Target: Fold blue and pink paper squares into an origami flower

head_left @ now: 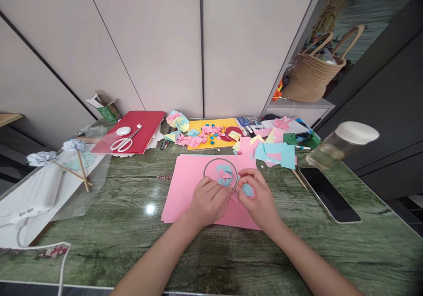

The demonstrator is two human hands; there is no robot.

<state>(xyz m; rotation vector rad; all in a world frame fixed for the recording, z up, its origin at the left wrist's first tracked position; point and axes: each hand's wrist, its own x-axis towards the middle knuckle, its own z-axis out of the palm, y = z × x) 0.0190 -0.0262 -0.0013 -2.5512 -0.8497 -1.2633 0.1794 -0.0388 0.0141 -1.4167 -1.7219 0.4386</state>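
My left hand (211, 201) is closed on the lower edge of a thin grey ring (220, 159). At the ring's lower right, the fingertips of my right hand (259, 196) are pinched together; whatever is between them is too small to name. Through the ring shows a folded blue and pink paper piece (225, 175). A blue paper piece (247, 190) lies partly behind my right fingers. Both hands are over a stack of pink paper sheets (185, 181).
White scissors (121, 144) lie on a red folder (145, 130) at the back left. Colourful pom-poms (214, 133) rest on yellow paper (194, 126). Blue paper squares (279, 151), a phone (330, 194) and a lidded bottle (340, 144) are right; a white glue gun (36, 194) is left.
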